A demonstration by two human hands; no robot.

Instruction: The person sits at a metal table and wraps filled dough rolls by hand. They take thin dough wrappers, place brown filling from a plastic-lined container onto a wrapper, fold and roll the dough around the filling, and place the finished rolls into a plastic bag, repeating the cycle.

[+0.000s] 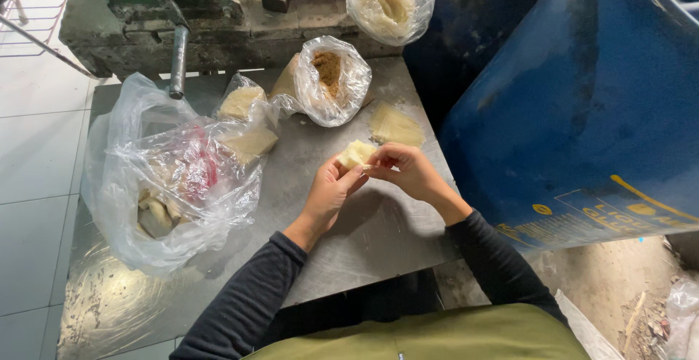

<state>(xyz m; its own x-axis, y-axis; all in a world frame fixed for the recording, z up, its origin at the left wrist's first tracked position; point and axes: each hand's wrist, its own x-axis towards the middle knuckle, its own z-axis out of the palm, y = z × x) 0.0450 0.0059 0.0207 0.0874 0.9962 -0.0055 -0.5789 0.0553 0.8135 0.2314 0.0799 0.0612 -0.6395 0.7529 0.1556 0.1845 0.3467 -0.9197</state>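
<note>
My left hand [331,189] and my right hand [409,168] meet above a metal table [364,236]. Together they pinch a small pale yellow folded dough wrapper [356,153] between the fingertips. A flat stack of the same pale wrappers [395,125] lies on the table just beyond my right hand. Behind the hands stands an open clear bag of brown crumbly filling [329,76]. Both sleeves are dark.
A big clear plastic bag [164,178] with several folded pale pieces sits at the left. More wrapper stacks in plastic [244,123] lie beside it. Another bag of pale stuff [389,3] rests on a green machine base [189,18]. A large blue drum [582,98] crowds the right side.
</note>
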